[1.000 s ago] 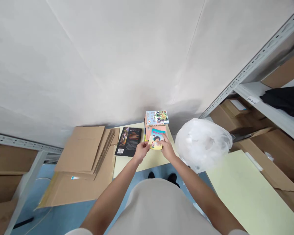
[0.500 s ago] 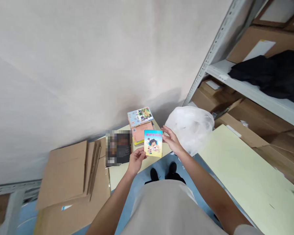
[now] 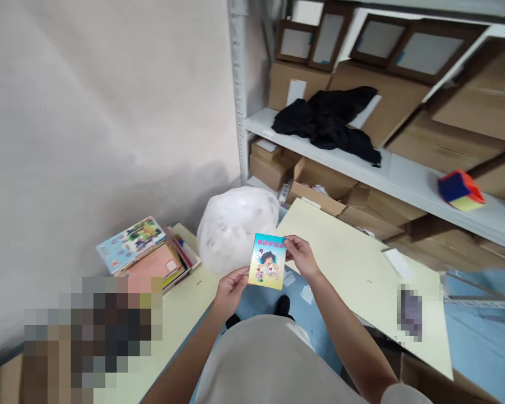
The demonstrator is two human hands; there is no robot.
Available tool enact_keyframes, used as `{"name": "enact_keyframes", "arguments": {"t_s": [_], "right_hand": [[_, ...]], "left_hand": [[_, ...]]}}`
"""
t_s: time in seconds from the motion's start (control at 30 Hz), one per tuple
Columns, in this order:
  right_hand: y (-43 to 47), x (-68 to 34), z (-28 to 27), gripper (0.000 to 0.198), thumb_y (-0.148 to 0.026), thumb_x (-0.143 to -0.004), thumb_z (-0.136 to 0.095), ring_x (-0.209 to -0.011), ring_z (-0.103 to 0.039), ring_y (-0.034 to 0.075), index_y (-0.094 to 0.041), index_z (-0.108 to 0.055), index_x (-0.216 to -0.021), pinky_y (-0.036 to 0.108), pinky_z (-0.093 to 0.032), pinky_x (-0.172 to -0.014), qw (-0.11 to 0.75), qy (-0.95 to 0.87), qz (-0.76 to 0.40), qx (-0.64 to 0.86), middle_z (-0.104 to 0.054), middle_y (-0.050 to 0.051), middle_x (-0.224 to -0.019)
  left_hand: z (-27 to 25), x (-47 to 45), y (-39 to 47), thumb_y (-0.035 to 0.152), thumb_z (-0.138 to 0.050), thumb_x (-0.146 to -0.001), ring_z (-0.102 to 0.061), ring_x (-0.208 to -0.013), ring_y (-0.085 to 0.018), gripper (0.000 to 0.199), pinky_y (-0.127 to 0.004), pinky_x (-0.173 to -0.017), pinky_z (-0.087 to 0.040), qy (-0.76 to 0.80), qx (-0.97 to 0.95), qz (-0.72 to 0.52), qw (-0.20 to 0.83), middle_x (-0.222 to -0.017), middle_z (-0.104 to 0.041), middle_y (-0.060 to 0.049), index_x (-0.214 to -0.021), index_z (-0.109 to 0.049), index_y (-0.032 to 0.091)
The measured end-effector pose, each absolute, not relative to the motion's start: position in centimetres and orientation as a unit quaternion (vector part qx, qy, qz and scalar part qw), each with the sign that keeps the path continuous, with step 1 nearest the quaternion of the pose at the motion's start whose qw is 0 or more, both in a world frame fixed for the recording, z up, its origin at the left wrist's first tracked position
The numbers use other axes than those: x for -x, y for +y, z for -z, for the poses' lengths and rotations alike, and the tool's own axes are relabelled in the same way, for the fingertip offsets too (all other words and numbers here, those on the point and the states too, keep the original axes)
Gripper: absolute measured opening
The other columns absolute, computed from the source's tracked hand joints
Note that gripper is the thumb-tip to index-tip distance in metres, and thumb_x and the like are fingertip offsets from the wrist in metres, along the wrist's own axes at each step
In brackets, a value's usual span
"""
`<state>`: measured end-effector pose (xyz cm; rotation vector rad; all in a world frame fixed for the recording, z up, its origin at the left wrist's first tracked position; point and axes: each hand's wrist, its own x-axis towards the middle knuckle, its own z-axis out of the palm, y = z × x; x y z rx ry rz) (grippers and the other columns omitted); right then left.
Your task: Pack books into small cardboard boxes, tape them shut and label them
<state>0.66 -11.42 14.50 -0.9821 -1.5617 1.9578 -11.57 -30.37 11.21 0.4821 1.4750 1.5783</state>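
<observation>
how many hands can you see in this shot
2: the left hand at the lower left edge of the booklet, and the right hand at its upper right. Some fingers are hidden behind it.

Booklet (image 3: 267,266) blue over yellow, pink title (image 3: 270,244); cloth (image 3: 330,119) black; container (image 3: 457,191) perhaps orange, navy.

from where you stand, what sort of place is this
Probably a storeroom or packing area: a metal shelving unit holds cardboard boxes, and a stack of books sits on a pale yellow table.
</observation>
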Motion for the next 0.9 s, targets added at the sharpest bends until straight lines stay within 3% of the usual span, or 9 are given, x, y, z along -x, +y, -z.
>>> {"name": "enact_keyframes", "arguments": {"t_s": [0.13,0.47,0.7,0.9], "right_hand": [[-7.0,-6.9,-14.6,0.037,-0.054,-0.069,-0.066,-0.052,-0.053,0.009,-0.019,-0.061,-0.080,0.021,-0.044,-0.044,0.299,-0.533,-0.689,0.390,-0.058,-0.003,-0.062],[0.4,-19.9,-14.0,0.040,-0.052,-0.070,-0.065,-0.063,-0.054,0.011,-0.021,-0.064,-0.094,0.023,-0.046,-0.050,0.405,-0.474,-0.628,0.466,-0.061,0.000,-0.076],[2.6,-23.4,-13.8,0.032,-0.048,-0.069,-0.068,-0.061,-0.053,0.011,-0.020,-0.067,-0.084,0.025,-0.047,-0.052,0.418,-0.458,-0.620,0.482,-0.059,-0.001,-0.071],[2.9,-24.1,-12.8,0.033,-0.047,-0.073,-0.064,-0.062,-0.057,0.012,-0.021,-0.068,-0.094,0.029,-0.049,-0.061,0.426,-0.412,-0.660,0.462,-0.062,0.000,-0.073]], "left_hand": [[-11.2,7.2,-24.1,0.058,-0.068,-0.067,-0.068,-0.090,-0.026,0.063,-0.040,-0.088,-0.049,0.576,-0.180,-0.606,0.518,-0.096,-0.072,-0.012,-0.111,-0.063,0.013],[-10.7,-2.9,-12.8,0.048,-0.073,-0.065,-0.067,-0.081,-0.019,0.045,-0.031,-0.076,-0.051,0.586,-0.226,-0.538,0.562,-0.088,-0.072,-0.008,-0.094,-0.070,0.015],[-10.3,-5.0,-10.1,0.048,-0.074,-0.064,-0.067,-0.078,-0.018,0.046,-0.032,-0.080,-0.051,0.577,-0.234,-0.525,0.580,-0.093,-0.072,-0.009,-0.096,-0.069,0.016],[-9.5,-4.5,-8.7,0.047,-0.077,-0.060,-0.065,-0.072,-0.015,0.048,-0.031,-0.078,-0.051,0.551,-0.207,-0.511,0.627,-0.089,-0.071,-0.009,-0.095,-0.069,0.015]]}}
